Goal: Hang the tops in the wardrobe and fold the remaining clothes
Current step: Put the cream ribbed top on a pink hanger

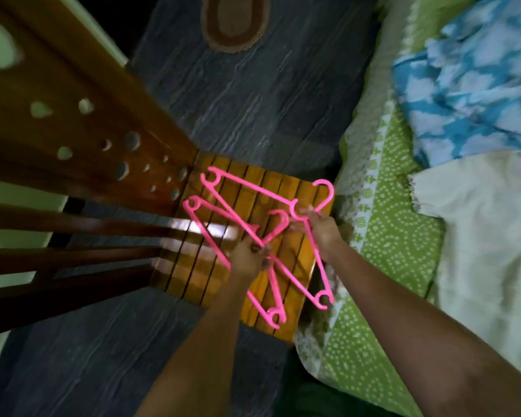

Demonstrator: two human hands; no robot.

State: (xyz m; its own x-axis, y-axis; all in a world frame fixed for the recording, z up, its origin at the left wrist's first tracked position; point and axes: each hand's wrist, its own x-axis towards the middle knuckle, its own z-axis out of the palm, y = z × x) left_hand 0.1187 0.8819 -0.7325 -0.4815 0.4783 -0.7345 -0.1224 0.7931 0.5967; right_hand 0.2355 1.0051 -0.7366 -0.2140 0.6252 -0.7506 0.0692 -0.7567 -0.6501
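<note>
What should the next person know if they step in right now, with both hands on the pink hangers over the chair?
Left hand: grips the lower pink hanger near its neck.
Right hand: pinches the upper pink hanger at the base of its hook.
Both hangers are above the slatted wooden chair seat, overlapping each other.
Clothes: a blue-and-white patterned garment and a cream garment lie on the green bedspread, neither on a hanger nor neatly folded.
Done: hangers picked up.
Left: separate the hangers, hang the tops, fold the rest. The wardrobe is not in view.
</note>
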